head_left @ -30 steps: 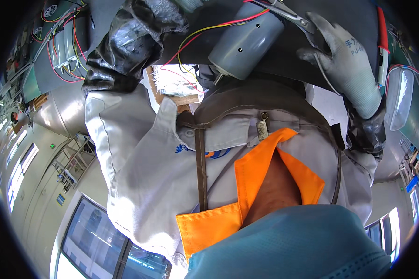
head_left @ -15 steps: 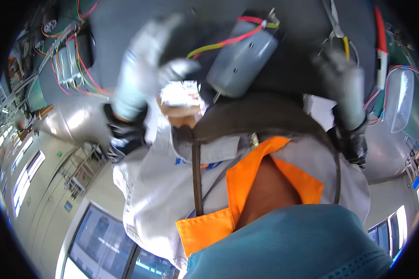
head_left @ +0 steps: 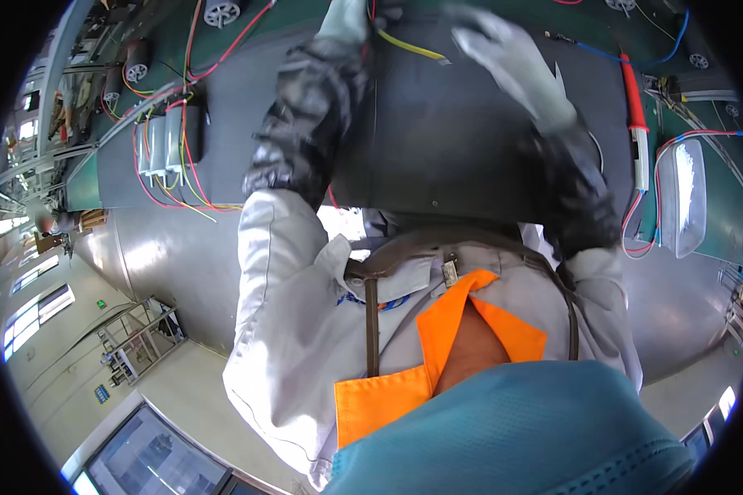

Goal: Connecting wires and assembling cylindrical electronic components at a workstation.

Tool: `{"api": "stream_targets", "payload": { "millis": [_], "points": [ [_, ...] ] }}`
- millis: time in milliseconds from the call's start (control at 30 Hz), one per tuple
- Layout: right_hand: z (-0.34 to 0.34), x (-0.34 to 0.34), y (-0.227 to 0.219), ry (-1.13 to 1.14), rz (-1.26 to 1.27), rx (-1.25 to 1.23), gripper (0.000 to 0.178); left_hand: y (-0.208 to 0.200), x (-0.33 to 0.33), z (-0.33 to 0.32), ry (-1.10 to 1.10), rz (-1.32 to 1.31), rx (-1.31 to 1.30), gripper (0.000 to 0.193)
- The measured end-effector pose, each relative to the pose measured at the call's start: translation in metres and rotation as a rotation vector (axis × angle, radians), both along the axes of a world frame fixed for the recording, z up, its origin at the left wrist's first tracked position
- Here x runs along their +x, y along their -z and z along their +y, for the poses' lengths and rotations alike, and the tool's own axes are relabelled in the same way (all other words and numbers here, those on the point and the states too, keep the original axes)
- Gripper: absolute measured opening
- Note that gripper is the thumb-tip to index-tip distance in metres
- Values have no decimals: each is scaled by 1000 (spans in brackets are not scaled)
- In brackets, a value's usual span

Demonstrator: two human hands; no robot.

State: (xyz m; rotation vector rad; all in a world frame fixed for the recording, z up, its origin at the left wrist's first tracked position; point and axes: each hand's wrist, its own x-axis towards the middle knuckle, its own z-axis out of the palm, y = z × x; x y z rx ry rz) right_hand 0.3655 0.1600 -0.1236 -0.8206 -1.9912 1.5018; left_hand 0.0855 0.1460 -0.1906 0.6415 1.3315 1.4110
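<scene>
My left hand [head_left: 343, 18], in a pale glove, reaches up to the top edge, where its fingers are cut off. Just right of it a yellow wire [head_left: 413, 45] with a bare end hangs over the dark work mat [head_left: 446, 124], beside a short bit of red wire. Whatever the wires lead to lies beyond the picture. My right hand [head_left: 504, 62], also gloved, is above the mat at the upper middle. Its fingers are stretched and apart, blurred by motion, and I see nothing held in them.
Several grey cylindrical motors [head_left: 173, 136] with coloured wires sit at the mat's left. A red-and-white pen-shaped tool [head_left: 633, 115] lies on the right, near a clear plastic box [head_left: 687, 198]. A blue cable [head_left: 611, 56] crosses the upper right. Round-ended motors [head_left: 220, 11] stand along the far side.
The grey cylindrical motor with red and yellow wires has gone from the mat's middle. Both hands have moved up and away from me, the right one also leftward.
</scene>
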Motion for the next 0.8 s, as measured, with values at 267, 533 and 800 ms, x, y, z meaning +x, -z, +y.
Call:
{"api": "stream_targets", "payload": {
  "millis": [267, 533, 800],
  "points": [
    [20, 189, 9, 706, 193, 40, 60, -51, 47, -215, 58, 62, -116, 30],
    [-19, 96, 8, -528, -356, 571, 29, -62, 80, -317, 622, 34, -572, 38],
    [-77, 71, 0, -255, 10, 405, 16, -75, 116, -195, 150, 69, 201, 20]
  ]
}}
